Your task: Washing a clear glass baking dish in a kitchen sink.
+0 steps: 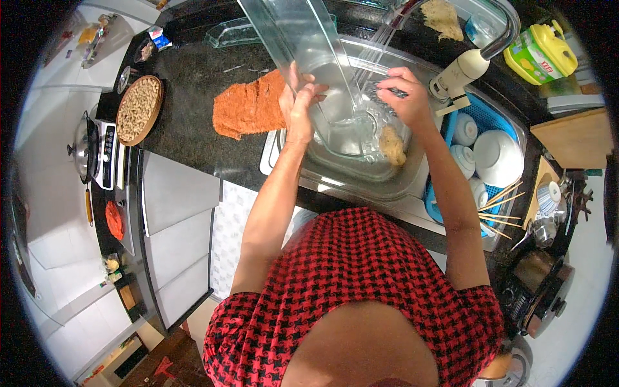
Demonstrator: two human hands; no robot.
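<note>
My left hand (pixel 301 106) grips the near left edge of a long transparent tray (pixel 302 38), which is held tilted over the stainless steel sink (pixel 387 186). Its lower end reaches down into the basin. In my right hand (pixel 406 96) is a dark mesh-like scouring pad (pixel 387 93), partly covered by the fingers, just right of the tray. Water from the curved faucet (pixel 508 19) streams down at the tray's right side. A tan loofah-like scrubber (pixel 392 145) lies in the basin below my right hand.
An orange cloth (pixel 249 106) lies on the dark counter left of the sink, with another clear tray (pixel 234 33) behind it. Right of the basin, a blue basket (pixel 430 203) holds white bowls and chopsticks. A yellow detergent jug (pixel 541 53) and a round peanut basket (pixel 140 110) flank the area.
</note>
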